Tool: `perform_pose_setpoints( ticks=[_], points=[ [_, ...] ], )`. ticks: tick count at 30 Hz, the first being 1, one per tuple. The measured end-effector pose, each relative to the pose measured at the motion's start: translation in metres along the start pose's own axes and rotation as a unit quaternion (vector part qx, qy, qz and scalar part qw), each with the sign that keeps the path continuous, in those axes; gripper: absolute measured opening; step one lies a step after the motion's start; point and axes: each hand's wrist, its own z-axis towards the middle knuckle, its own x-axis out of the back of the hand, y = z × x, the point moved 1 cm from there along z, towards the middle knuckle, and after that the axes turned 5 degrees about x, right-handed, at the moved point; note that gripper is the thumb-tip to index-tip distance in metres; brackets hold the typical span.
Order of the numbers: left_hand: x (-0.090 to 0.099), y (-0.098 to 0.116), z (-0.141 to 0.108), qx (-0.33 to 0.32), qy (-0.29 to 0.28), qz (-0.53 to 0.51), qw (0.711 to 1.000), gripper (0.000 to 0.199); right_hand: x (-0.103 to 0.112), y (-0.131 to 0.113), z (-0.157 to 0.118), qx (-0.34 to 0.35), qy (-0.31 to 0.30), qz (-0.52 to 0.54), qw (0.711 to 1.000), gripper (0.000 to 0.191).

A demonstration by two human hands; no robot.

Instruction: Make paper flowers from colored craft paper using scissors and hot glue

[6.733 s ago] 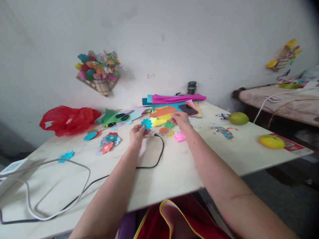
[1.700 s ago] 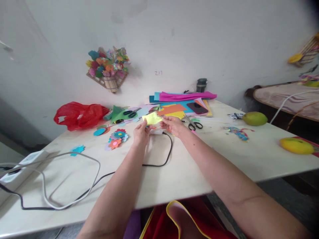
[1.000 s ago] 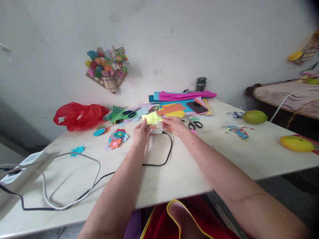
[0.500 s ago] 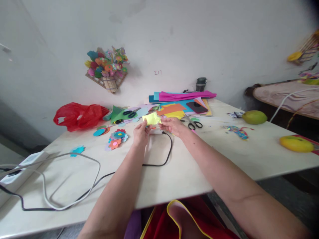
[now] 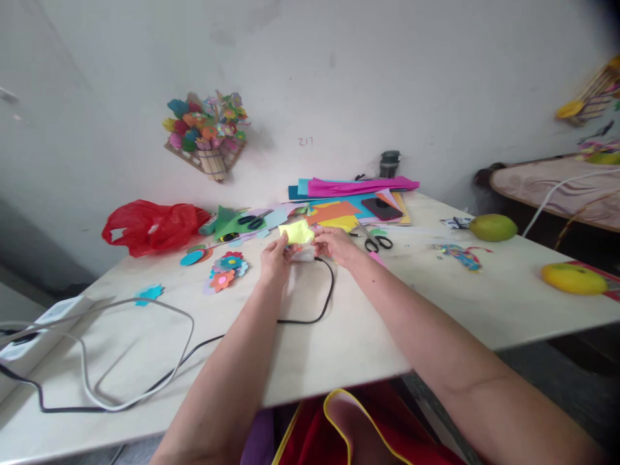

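My left hand (image 5: 275,259) pinches a small bright yellow paper piece (image 5: 296,232) by its lower left corner, above the table. The paper's right side has an uneven cut edge. At that edge my right hand (image 5: 336,245) has its thumb and fingers closed on the paper. Beneath my hands a white object (image 5: 304,256), mostly hidden, has a black cable (image 5: 332,294) plugged into it. Black-handled scissors (image 5: 378,243) lie just right of my right hand. Left of my left hand is a pile of paper flowers (image 5: 227,271).
Coloured paper sheets (image 5: 334,212), a phone (image 5: 382,208) and a second pair of scissors (image 5: 254,221) lie toward the wall. A red plastic bag (image 5: 155,227) sits back left. A power strip (image 5: 46,329) with looping cables occupies the left. Two mangoes (image 5: 493,227) rest at the right.
My right fingers have shifted slightly to the right along the yellow paper's edge. My left hand keeps its hold, and the view has moved a little.
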Motion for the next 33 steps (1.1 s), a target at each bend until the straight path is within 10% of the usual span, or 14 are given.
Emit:
perform_pose_setpoints(
  ticks=[10, 33],
  points=[
    [0.0014, 0.0007, 0.0011, 0.004, 0.005, -0.008, 1.000, 0.023, -0.0014, -0.0040, -0.0029, -0.022, 0.026, -0.035, 0.999, 0.018],
    [0.0057, 0.0010, 0.0066, -0.014, 0.008, -0.060, 0.998, 0.019, 0.0007, -0.0072, -0.0084, -0.064, -0.131, 0.020, 0.989, 0.006]
  ],
)
